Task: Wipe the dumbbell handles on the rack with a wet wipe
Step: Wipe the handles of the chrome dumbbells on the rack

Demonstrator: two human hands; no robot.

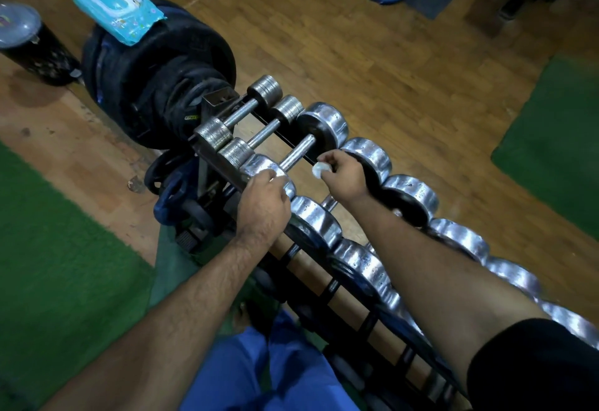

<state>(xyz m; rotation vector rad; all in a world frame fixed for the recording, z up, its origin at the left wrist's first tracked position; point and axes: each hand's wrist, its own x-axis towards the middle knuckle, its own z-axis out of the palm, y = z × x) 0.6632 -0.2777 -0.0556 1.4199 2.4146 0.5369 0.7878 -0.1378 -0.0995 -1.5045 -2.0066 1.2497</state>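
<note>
Your left hand [266,198] rests on the near chrome head [259,167] of the third dumbbell from the far end of the rack [327,287], its fingers curled over the top of that head. Your right hand [342,172] is closed around a balled white wet wipe [319,169], pinched between thumb and fingers, and sits just beside the bare steel handle [296,153] of that same dumbbell; whether the wipe touches the handle cannot be told. Two smaller dumbbells [240,112] lie side by side beyond it at the far end of the rack. Larger chrome dumbbells [366,268] run in a row along the rack toward you, partly under your right forearm. A blue wet wipe packet [120,10], its flap lid standing open, lies on top of a stack of black weight plates [155,64] at the end of the rack. A dark cylindrical bin [29,44] stands on the wooden floor [356,38] left of the plates. Green mats [48,248] lie on the floor on both sides.
</note>
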